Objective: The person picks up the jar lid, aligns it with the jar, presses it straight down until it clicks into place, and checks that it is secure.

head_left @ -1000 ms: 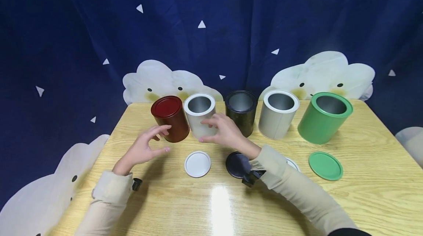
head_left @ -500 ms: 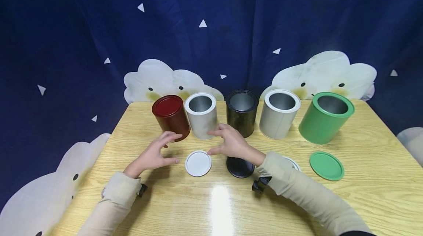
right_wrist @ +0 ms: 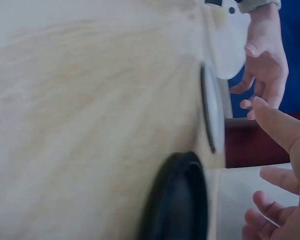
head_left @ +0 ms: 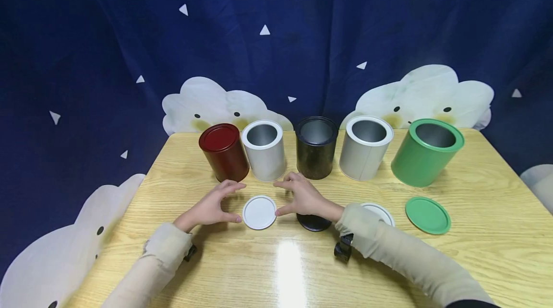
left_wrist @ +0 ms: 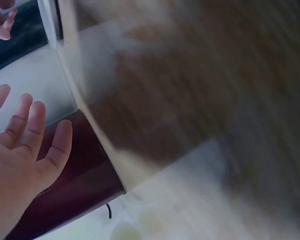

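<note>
A round white lid [head_left: 259,212] lies flat on the wooden table between both hands. My left hand [head_left: 212,206] hovers at its left, fingers spread and holding nothing. On the other side, my right hand [head_left: 305,197] has its thumb tip right at the lid's right edge, fingers apart. Beneath the right hand lies a black lid [head_left: 314,222], partly covered by it. Behind stand a dark red can [head_left: 225,154] with its lid on and an open white can [head_left: 264,152]. In the left wrist view the spread fingers [left_wrist: 60,145] overlap the red can [left_wrist: 75,185].
Farther right in the row are an open black can [head_left: 317,149], a second open white can [head_left: 365,149] and an open green can [head_left: 425,154]. A second white lid [head_left: 380,213], partly behind the right sleeve, and a green lid [head_left: 427,215] lie in front. A dark blue curtain [head_left: 302,34] hangs behind.
Both hands have come down toward the near white lid. The left hand moved right and nearer, away from the red can; the right hand drew back from the first white can.
</note>
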